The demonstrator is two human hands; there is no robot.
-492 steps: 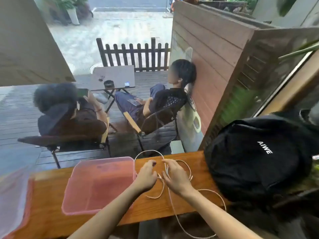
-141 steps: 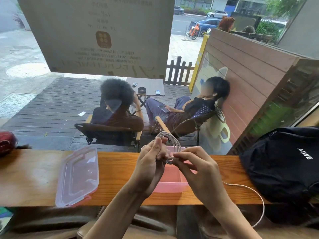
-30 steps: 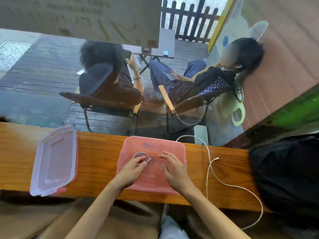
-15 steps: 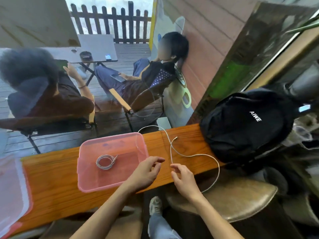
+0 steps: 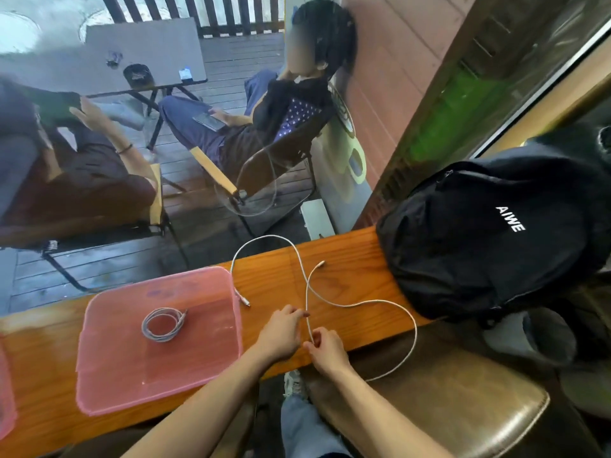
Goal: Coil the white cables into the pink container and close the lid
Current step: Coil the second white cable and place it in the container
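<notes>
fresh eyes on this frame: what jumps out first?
The long white cable sprawls in loops over the wooden counter, pinched near the front edge by the right hand, with the left hand beside it. Left of them, the open pink container holds a coiled cable. A black backpack fills the counter's right end.

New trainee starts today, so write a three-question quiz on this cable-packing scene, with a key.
1. True or false: the coiled grey-white cable lies inside the pink translucent plastic container.
2. Which hand pinches the loose white cable? A) left hand B) right hand C) neither
3. Fill in: the loose white cable sprawls on the orange-brown wooden counter between the container and the black fabric ___.

Key: 1 true; 2 B; 3 backpack.
</notes>
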